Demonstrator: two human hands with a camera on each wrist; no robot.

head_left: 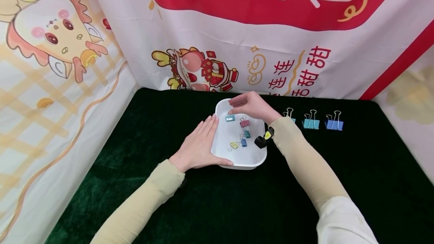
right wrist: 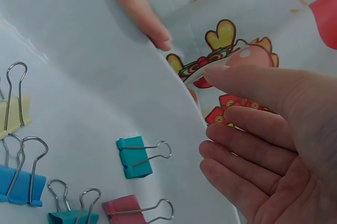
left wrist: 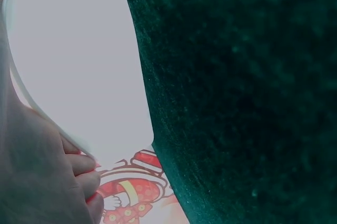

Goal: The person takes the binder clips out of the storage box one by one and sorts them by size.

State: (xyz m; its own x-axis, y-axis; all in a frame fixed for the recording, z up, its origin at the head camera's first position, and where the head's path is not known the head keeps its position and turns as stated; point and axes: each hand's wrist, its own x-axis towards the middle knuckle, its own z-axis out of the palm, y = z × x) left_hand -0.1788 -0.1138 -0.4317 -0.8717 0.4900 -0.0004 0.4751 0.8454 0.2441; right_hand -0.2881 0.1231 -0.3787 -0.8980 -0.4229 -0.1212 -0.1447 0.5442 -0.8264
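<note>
A white tray holds several small binder clips. Along its left side lies my left hand, fingers straight against the wall and thumb stretched over the near rim. The left wrist view shows that hand beside the tray's pale surface. Over the far end hovers my right hand, relaxed and holding nothing. Just below it lies a teal binder clip. Nearby in the tray are a pink clip, another teal clip, a blue clip and a yellow clip.
Right of the tray, larger binder clips stand in a row on the dark green cloth: a teal one, a blue one, and one partly hidden by my right wrist. A printed curtain hangs behind the table.
</note>
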